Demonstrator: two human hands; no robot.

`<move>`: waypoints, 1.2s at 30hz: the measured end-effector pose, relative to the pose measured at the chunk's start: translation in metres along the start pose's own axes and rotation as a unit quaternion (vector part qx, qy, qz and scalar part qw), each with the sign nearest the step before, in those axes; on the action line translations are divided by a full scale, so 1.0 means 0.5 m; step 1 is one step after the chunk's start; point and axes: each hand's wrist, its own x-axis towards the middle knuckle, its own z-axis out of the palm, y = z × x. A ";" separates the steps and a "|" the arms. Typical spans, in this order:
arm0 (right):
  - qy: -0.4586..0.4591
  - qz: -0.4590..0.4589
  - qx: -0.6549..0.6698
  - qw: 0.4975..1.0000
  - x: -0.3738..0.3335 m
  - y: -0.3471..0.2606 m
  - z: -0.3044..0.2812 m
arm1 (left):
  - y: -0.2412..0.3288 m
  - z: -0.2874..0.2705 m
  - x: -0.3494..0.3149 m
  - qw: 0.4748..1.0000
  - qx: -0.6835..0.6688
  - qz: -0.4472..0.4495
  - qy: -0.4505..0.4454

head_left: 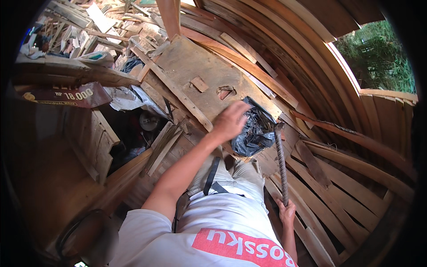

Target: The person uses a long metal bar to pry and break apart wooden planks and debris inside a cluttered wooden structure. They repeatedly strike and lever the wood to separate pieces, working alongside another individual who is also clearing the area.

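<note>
My left hand [230, 121] reaches over the near end of a wooden board, at the left edge of a black plastic bag [252, 141]. Its fingers are smeared by motion, so whether they hold anything is unclear. Thin dark pieces that look like nails [259, 121] lie inside the opened bag. Low on the right, my right hand [287, 211] is closed round the lower end of a hammer [280, 155] with a ribbed metal-bar handle. The hammer's dark head points up, close beside the bag's right edge.
The worn board [189, 66] has a ragged hole [226, 92] and a small wood block [199, 84] on it. Loose planks [329, 191] lie on the right, below a curved plank wall [307, 49]. Scrap wood [84, 26] is heaped at far left. An open wooden compartment [95, 142] is at left.
</note>
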 end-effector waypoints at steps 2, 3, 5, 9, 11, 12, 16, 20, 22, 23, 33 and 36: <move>-0.027 -0.033 0.019 0.999 0.003 -0.008 0.021 | -0.087 -0.061 -0.008 0.982 0.010 0.014 0.186; -0.058 -0.023 -0.023 0.998 0.003 -0.039 0.022 | -0.160 -0.084 -0.024 0.970 0.018 -0.101 0.218; -0.094 -0.030 -0.045 0.994 -0.006 -0.112 0.033 | -0.226 -0.167 -0.023 0.941 -0.023 -0.202 0.270; -0.157 -0.072 -0.149 0.974 -0.026 -0.262 0.046 | -0.377 -0.232 -0.016 0.876 -0.002 -0.327 0.353; -0.207 -0.044 -0.217 0.953 -0.032 -0.346 0.055 | -0.476 -0.228 -0.013 0.864 0.012 -0.358 0.354; -0.219 -0.025 -0.215 0.951 -0.033 -0.371 0.061 | -0.483 -0.225 -0.006 0.870 0.028 -0.364 0.332; -0.261 0.053 -0.254 0.930 -0.023 -0.470 0.083 | -0.463 -0.192 0.019 0.879 0.103 -0.388 0.258; -0.241 0.009 -0.321 0.916 0.003 -0.480 0.074 | -0.457 -0.175 0.018 0.877 0.137 -0.381 0.260; -0.245 0.021 -0.328 0.912 0.003 -0.523 0.069 | -0.461 -0.163 0.012 0.875 0.132 -0.379 0.269; -0.252 0.037 -0.348 0.902 0.002 -0.558 0.069 | -0.461 -0.155 0.005 0.879 0.125 -0.366 0.278; -0.258 0.106 -0.486 0.828 -0.001 -0.746 0.077 | -0.450 -0.114 -0.011 0.873 0.069 -0.320 0.361; -0.273 0.142 -0.482 0.820 0.004 -0.770 0.078 | -0.444 -0.111 -0.011 0.865 0.044 -0.322 0.383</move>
